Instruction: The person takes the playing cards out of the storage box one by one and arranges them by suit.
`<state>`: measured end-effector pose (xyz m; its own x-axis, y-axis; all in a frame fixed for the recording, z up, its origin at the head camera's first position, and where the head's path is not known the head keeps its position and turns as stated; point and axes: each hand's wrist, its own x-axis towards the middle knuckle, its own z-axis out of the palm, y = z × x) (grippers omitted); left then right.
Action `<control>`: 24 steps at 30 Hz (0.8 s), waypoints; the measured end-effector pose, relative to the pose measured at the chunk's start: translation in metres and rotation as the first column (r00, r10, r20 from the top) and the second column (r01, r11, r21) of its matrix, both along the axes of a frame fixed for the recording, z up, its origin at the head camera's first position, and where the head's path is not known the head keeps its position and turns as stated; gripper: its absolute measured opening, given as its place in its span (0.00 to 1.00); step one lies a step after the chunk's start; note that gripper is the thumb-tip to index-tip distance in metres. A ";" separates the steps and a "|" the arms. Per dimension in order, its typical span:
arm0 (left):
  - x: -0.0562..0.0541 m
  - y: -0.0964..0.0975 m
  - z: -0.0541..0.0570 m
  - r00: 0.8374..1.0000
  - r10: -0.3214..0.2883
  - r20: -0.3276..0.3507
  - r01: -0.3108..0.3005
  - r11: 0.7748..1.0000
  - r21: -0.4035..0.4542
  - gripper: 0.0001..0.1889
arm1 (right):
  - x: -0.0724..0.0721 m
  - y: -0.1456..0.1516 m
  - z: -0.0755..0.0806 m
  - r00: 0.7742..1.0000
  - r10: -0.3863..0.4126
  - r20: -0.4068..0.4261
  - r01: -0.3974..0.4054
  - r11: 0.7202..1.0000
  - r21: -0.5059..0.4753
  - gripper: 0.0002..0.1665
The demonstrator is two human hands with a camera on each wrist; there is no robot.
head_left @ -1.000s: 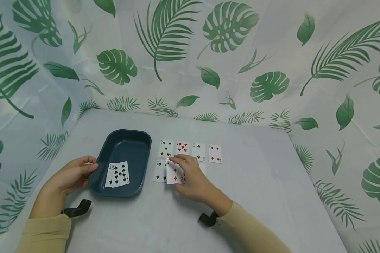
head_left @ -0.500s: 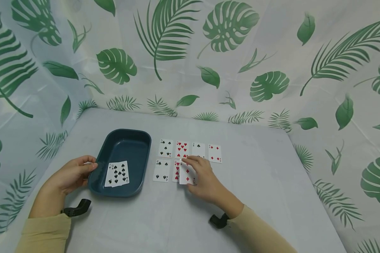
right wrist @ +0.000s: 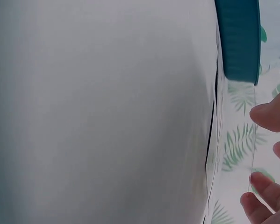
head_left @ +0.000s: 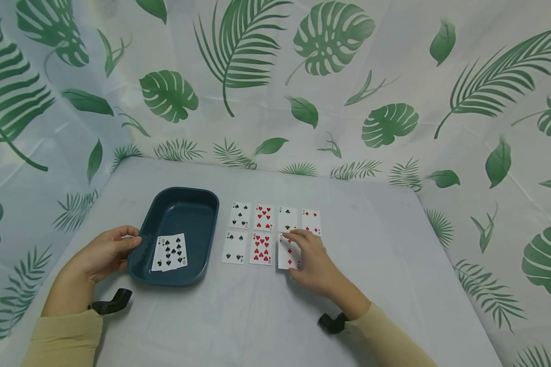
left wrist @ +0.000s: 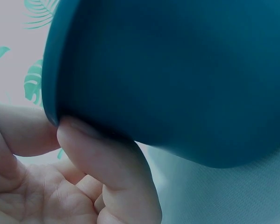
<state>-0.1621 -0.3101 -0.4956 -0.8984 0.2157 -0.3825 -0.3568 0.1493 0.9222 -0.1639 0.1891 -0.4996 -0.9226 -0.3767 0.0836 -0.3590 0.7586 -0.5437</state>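
Note:
My left hand pinches the left rim of a dark blue tray, its thumb pressed on the rim in the left wrist view. Inside the tray lies a nine of spades over at least one other card. My right hand holds a diamonds playing card by its edges between thumb and fingertips. Seen edge-on in the right wrist view, this card is off the table. Beside it lie a ten of hearts and a four of spades. What lies under the right hand is hidden.
Behind these, a row holds a five of spades, a seven of hearts, a two of clubs and a four of diamonds, partly covered by the right hand. A leaf-print cloth rises behind the white table.
My right hand has carried the diamonds card rightward, from over the four of spades past the ten of hearts, uncovering both. The left hand and tray stay put.

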 end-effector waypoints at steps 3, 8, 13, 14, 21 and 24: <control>0.000 0.000 0.000 1.000 0.000 -0.002 0.000 1.000 -0.005 0.04 | 0.001 0.008 0.000 1.000 -0.028 0.012 0.028 1.000 0.009 0.50; 0.000 0.001 0.000 1.000 0.006 -0.007 -0.006 1.000 -0.015 0.04 | 0.001 0.020 0.000 0.997 -0.062 0.034 0.062 0.998 0.023 0.50; 0.000 0.001 0.000 1.000 0.003 -0.009 -0.003 1.000 -0.016 0.04 | 0.000 0.033 -0.001 0.995 -0.089 0.039 0.087 0.995 0.050 0.50; 0.000 0.002 0.000 1.000 0.004 -0.010 -0.004 1.000 -0.017 0.04 | 0.000 0.035 -0.001 0.995 -0.094 0.043 0.092 0.994 0.054 0.49; 0.001 0.002 0.001 1.000 0.011 -0.011 -0.011 1.000 -0.018 0.04 | -0.004 0.049 -0.002 0.992 -0.111 0.065 0.105 0.991 0.088 0.49; 0.001 0.002 0.001 1.000 0.016 -0.010 -0.016 1.000 -0.016 0.04 | -0.005 0.052 -0.003 0.992 -0.108 0.057 0.101 0.988 0.114 0.48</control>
